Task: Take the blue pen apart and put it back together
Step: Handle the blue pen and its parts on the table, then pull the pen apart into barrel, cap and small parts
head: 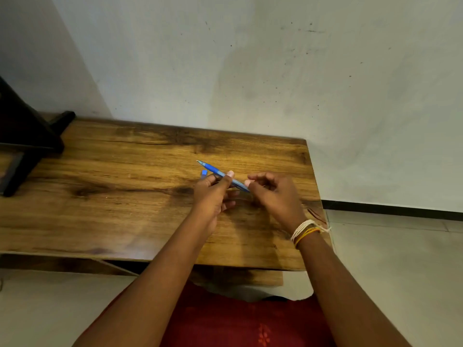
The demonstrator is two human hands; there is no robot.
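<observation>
Pinching the slim blue plastic pen (220,174) over the brown wooden table (112,196), the left hand (213,196) holds its middle; the right hand (273,194) curls its fingers at the rear end; whether they grip it, I cannot tell.

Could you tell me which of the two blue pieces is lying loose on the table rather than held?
The small blue cap, just left of the left hand. The long blue pen is held.
</observation>
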